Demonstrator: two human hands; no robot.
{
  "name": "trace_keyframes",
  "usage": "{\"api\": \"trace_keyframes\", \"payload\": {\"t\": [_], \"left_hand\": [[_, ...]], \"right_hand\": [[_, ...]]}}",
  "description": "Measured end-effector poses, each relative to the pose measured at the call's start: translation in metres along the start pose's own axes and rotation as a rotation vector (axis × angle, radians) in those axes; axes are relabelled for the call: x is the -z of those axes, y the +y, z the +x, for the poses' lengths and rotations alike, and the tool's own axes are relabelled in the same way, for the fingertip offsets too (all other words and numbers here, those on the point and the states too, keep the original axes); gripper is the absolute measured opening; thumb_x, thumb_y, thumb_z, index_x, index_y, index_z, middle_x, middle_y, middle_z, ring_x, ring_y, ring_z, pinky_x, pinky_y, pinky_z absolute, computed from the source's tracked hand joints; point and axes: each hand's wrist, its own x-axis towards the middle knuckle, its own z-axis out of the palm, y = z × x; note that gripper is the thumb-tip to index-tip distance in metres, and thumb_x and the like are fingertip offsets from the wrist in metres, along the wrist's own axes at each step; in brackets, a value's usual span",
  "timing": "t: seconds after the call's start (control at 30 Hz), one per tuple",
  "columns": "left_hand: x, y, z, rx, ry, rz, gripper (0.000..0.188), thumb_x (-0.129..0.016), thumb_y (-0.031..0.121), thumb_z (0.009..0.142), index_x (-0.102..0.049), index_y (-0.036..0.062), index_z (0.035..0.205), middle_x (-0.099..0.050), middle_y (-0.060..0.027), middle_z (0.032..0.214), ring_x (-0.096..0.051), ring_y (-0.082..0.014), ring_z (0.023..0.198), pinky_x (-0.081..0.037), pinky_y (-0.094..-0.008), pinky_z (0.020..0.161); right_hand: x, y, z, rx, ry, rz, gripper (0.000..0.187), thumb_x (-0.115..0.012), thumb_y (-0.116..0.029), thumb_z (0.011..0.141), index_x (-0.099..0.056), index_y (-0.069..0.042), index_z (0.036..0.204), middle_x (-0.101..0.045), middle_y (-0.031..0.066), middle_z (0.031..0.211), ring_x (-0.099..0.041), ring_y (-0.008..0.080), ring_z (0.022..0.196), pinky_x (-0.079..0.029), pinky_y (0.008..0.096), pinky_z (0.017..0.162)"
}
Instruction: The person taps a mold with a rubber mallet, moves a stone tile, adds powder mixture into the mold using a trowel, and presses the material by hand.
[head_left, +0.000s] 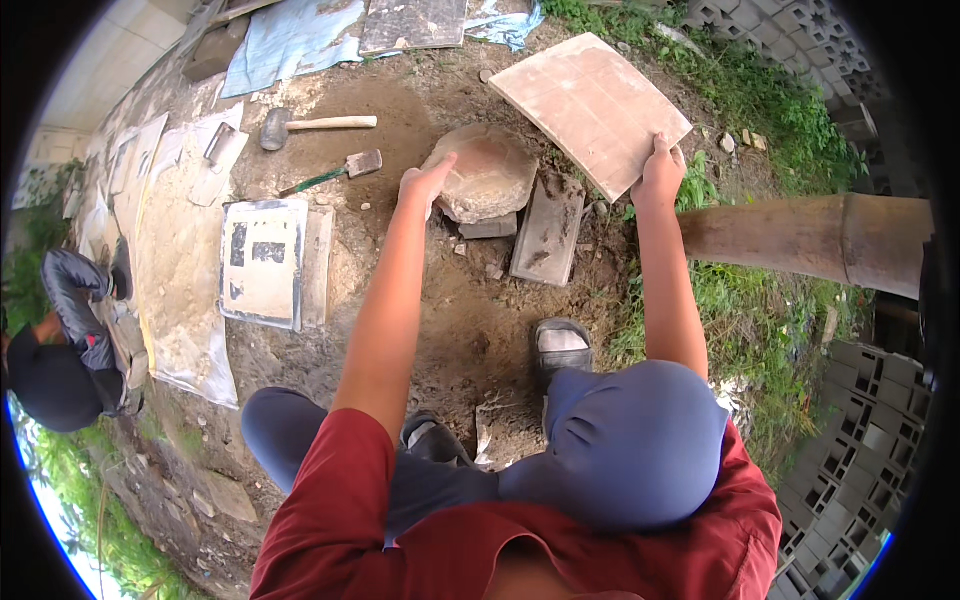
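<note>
My right hand (660,175) grips the near right corner of a large square tile (595,110), pinkish-tan and dusty, which tilts up off the ground. My left hand (426,186) is closed on the left edge of a roughly round, mud-smeared stone slab (485,175), with the thumb on its top. Under the slab's near edge a small grey block (488,228) shows. Close to the slab, on its right, a dirty rectangular block (549,230) lies on the soil.
Left of the slab lie a rubber mallet (275,130), a green-handled trowel (345,170) and stacked tiles (262,262). A bamboo pole (800,240) reaches in from the right. A person in a black cap (55,380) is at far left, beside a dusty plastic sheet (185,290).
</note>
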Motion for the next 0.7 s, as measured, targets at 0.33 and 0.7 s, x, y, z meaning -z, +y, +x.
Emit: {"api": "trace_keyframes", "payload": {"t": [0.33, 0.7], "left_hand": [[-0.007, -0.008, -0.064, 0.193, -0.34, -0.432, 0.073, -0.085, 0.053, 0.083, -0.064, 0.0006, 0.13, -0.069, -0.012, 0.124, -0.067, -0.0241, 0.109, -0.058, -0.0423, 0.086], [-0.02, -0.052, -0.13, 0.052, -0.189, -0.502, 0.081, -0.086, 0.049, 0.083, -0.053, -0.0051, 0.133, -0.067, -0.015, 0.118, -0.069, -0.022, 0.107, -0.061, -0.0366, 0.074]], "right_hand": [[0.01, 0.015, 0.001, 0.04, -0.067, 0.088, 0.024, -0.057, -0.013, 0.105, -0.058, 0.003, 0.122, -0.069, 0.0124, 0.11, -0.067, 0.0186, 0.093, -0.055, 0.0355, 0.084], [0.021, -0.011, -0.017, 0.068, -0.106, -0.014, 0.027, -0.058, -0.016, 0.105, -0.06, 0.003, 0.125, -0.07, 0.0112, 0.113, -0.068, 0.0163, 0.094, -0.055, 0.0334, 0.085]]}}
